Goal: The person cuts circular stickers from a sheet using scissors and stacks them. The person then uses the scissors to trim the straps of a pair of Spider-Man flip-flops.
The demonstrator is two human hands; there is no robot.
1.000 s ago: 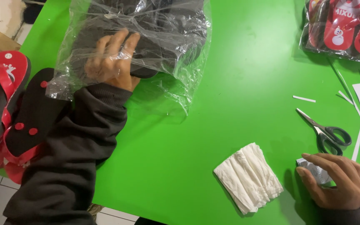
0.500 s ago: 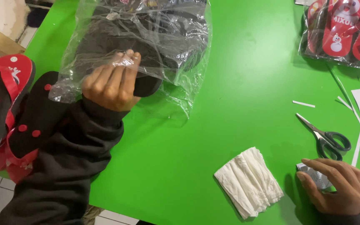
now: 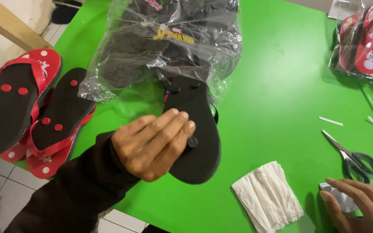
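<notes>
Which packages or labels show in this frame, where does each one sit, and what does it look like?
Clear bag: top centre of the green table, crinkled plastic around black sandals, small yellow-and-red print on its front; a black sandal held in the left hand sticks out of it.
Second clear bag: top right corner, holding red-and-black sandals with white cartoon prints.
No signs or screens.
</notes>
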